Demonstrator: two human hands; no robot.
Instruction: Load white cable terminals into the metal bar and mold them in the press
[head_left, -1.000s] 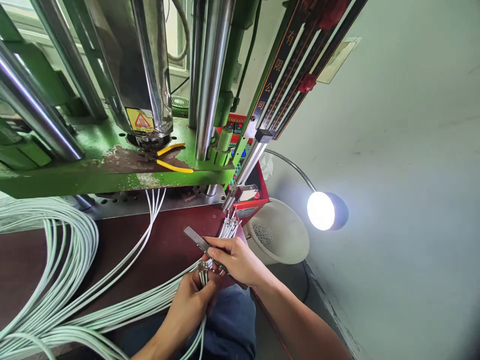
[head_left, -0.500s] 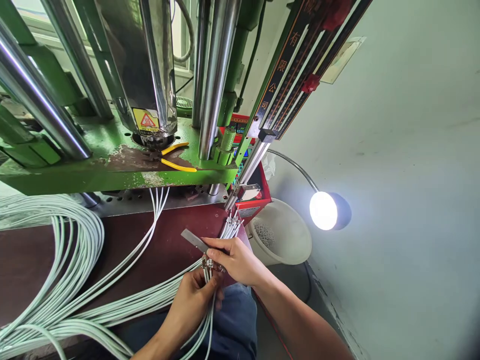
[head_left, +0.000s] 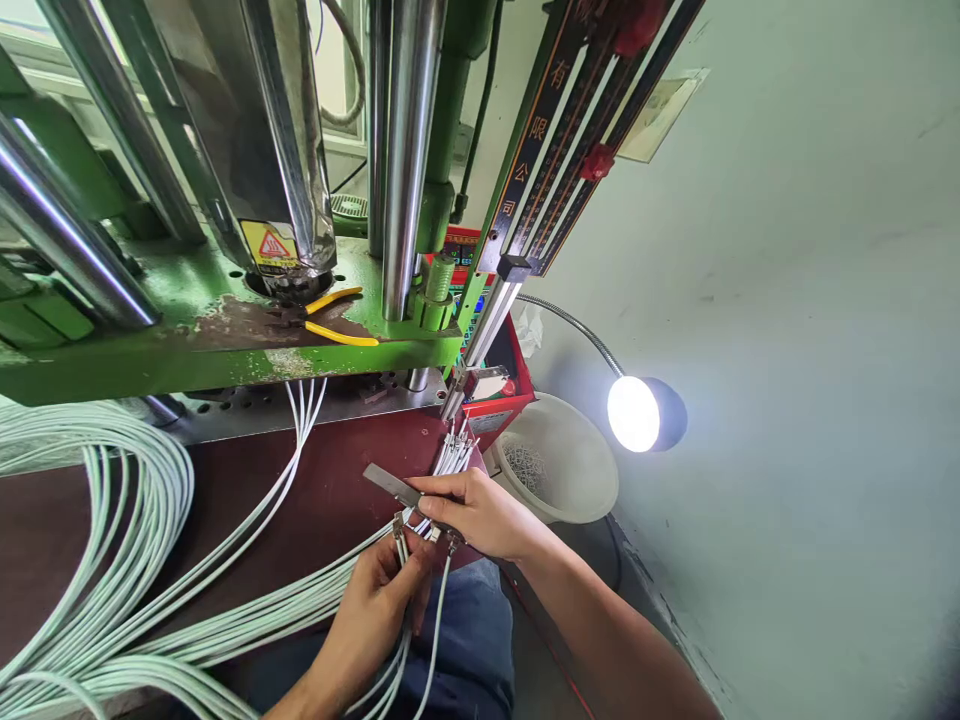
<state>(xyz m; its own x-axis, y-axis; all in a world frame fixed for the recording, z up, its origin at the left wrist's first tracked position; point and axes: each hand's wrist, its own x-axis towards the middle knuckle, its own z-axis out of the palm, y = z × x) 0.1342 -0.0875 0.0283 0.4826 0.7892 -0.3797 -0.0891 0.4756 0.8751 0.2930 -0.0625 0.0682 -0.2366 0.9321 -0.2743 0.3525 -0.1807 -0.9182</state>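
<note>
My left hand [head_left: 379, 590] is closed around a few white cables [head_left: 402, 546] with small metal connectors at their ends, just above my lap. My right hand [head_left: 487, 512] pinches a flat grey metal strip [head_left: 386, 484], whose free end points up and left. Below the right fingers, one white cable [head_left: 440, 610] with a metal end hangs apart from the others; whether those fingers grip it is hidden. Past my hands, a bundle of cable ends [head_left: 454, 450] with metal tips lies at the bench's right corner.
Ahead stands a green press [head_left: 225, 365] with yellow-handled pliers [head_left: 341, 335] on its ledge. Cables run from under it. Coiled white cables [head_left: 161, 480] cover the left of the dark red bench [head_left: 360, 440]. At right are a white bucket [head_left: 581, 465] and a lit lamp [head_left: 634, 414].
My left hand has moved slightly left and down with its cables. One cable now hangs separately below my right hand, which still holds the metal strip. The view has shifted slightly.
</note>
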